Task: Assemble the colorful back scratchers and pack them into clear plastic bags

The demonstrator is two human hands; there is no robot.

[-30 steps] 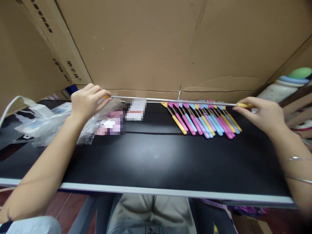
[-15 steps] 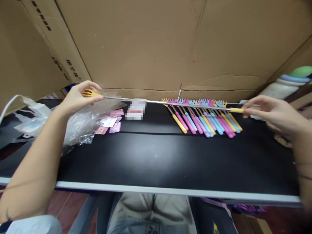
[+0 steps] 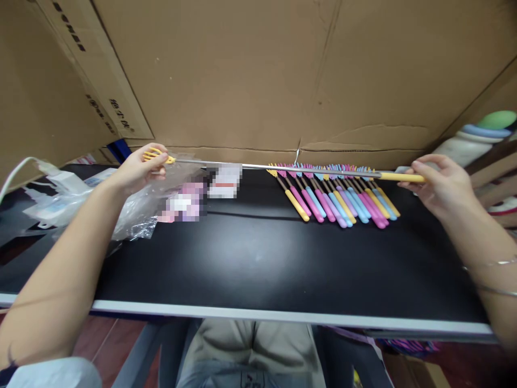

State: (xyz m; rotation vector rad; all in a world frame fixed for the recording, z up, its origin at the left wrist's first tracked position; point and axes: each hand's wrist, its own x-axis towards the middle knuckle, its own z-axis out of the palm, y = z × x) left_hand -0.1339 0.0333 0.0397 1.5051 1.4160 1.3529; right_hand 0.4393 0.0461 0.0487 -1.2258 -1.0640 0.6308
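A yellow telescopic back scratcher point(image 3: 278, 168) is stretched out level above the table, its thin metal rod spanning between my hands. My left hand point(image 3: 141, 167) pinches its yellow claw end at the left. At the other end my right hand point(image 3: 442, 180) is closed on the yellow handle. Beneath the rod, a row of back scratchers point(image 3: 343, 202) in pink, blue, purple and yellow lies on the black table, claws toward the cardboard and handles toward me.
Clear plastic bags point(image 3: 137, 207) and small pink cards point(image 3: 188, 199) lie at the left, beside a white card point(image 3: 225, 182). Cardboard point(image 3: 258, 75) walls the back. A white bottle with a green top point(image 3: 472, 140) stands at the right. The table's pale front edge point(image 3: 283, 317) runs before my lap.
My left hand has shifted slightly right and its fingers have closed more over the claw. My right hand has moved its grip outward, so more of the yellow handle shows.
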